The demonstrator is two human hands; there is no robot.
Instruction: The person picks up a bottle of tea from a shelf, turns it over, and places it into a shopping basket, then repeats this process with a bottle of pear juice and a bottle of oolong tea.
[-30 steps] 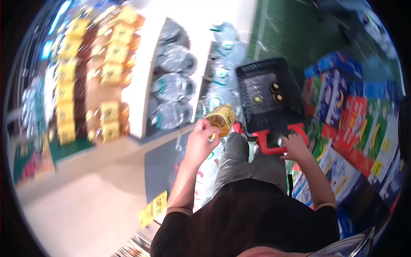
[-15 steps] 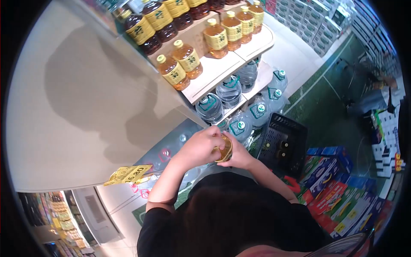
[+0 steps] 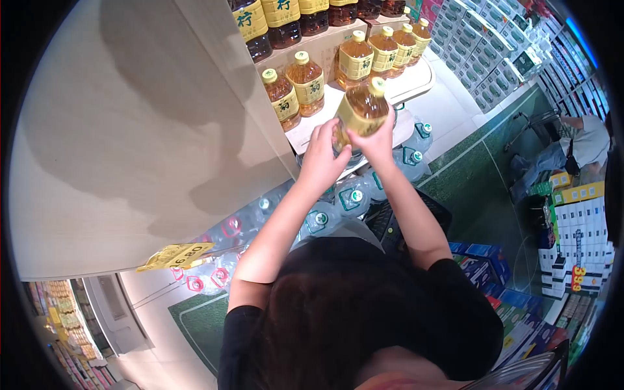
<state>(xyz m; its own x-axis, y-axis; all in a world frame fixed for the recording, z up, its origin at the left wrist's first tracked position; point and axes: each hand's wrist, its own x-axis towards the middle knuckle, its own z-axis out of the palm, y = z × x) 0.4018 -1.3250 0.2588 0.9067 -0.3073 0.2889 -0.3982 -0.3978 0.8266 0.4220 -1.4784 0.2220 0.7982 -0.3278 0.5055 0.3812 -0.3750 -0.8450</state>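
Observation:
Between my two hands is a large bottle of amber drink (image 3: 363,110) with a yellow label and yellow cap, tilted above the shelf's front edge. My right hand (image 3: 376,140) grips its lower right side. At the lower left, my left hand (image 3: 325,153) has its fingers curled round the bottle's base. Behind it, matching bottles (image 3: 355,60) stand upright in a row on the light shelf (image 3: 416,81). Two more, including a yellow-labelled bottle (image 3: 305,83), are at the left end.
Large clear water bottles (image 3: 353,197) stand below the shelf. A black basket (image 3: 437,211) is partly hidden behind my right forearm. At left rises a beige panel (image 3: 130,149) with a yellow price tag (image 3: 175,256). Coloured boxes (image 3: 487,260) and another person (image 3: 585,140) are at right.
Both hands have lifted the bottle up and away from my body, toward the shelf, with its cap now in sight. My view has shifted, so the basket is more covered.

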